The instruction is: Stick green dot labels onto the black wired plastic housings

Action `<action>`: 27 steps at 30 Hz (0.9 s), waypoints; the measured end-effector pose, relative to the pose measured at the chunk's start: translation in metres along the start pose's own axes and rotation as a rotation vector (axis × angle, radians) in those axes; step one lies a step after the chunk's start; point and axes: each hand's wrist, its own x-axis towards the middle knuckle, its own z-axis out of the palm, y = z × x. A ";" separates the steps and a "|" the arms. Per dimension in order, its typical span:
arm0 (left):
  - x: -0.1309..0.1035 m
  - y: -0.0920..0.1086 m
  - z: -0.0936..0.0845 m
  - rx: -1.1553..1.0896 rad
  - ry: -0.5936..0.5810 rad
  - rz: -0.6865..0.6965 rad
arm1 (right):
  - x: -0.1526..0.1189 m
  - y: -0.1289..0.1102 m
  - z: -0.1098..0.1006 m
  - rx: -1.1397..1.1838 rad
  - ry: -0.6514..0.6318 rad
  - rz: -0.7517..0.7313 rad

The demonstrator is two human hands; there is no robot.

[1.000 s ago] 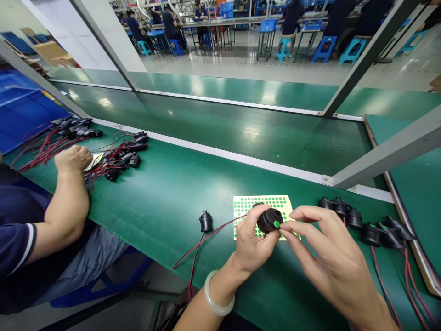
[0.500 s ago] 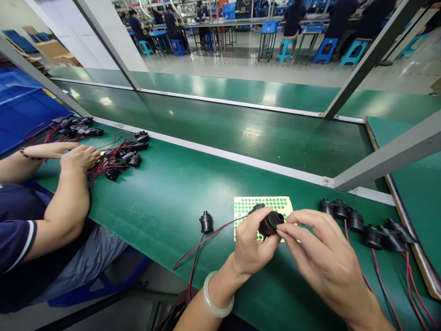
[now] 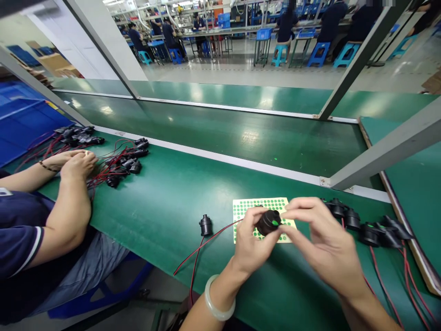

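My left hand (image 3: 253, 243) is closed around a black cylindrical part (image 3: 267, 223) that bears a green dot on its side. Red wire runs leftward from behind that hand. Beside the part, at its right, my right hand (image 3: 320, 239) has thumb and forefinger apart with nothing between them. Beneath the hands lies a pale sheet of green dots (image 3: 241, 207). A second black part (image 3: 206, 225) stands to the left, its wire trailing to the table edge. More black parts (image 3: 370, 235) with red wires are at the right, partly behind my right hand.
A co-worker's hands (image 3: 78, 163) are at a heap of wired black parts (image 3: 119, 172) on the left. A blue bin (image 3: 27, 124) stands beyond. Metal posts (image 3: 389, 142) rise along the green bench's (image 3: 165, 188) far side.
My right finger and thumb have parted and drawn back from the black part. The green dot now shows flat on its side. The view has shifted slightly.
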 end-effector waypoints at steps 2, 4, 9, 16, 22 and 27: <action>0.001 0.001 0.000 -0.066 0.023 -0.107 | 0.000 0.002 -0.009 0.000 0.068 0.045; 0.001 0.001 -0.001 -0.093 0.020 -0.126 | 0.001 0.002 -0.014 -0.039 0.063 0.046; -0.001 -0.004 -0.001 -0.054 0.014 -0.025 | 0.002 -0.004 -0.003 -0.181 -0.068 -0.108; -0.002 0.000 -0.004 -0.151 0.046 0.003 | 0.001 -0.007 0.005 -0.195 -0.064 -0.194; -0.001 0.002 -0.005 -0.225 0.080 0.001 | 0.000 -0.007 -0.009 -0.179 -0.085 -0.191; -0.001 0.002 -0.004 -0.227 0.058 0.040 | -0.005 -0.007 -0.010 -0.230 -0.106 -0.328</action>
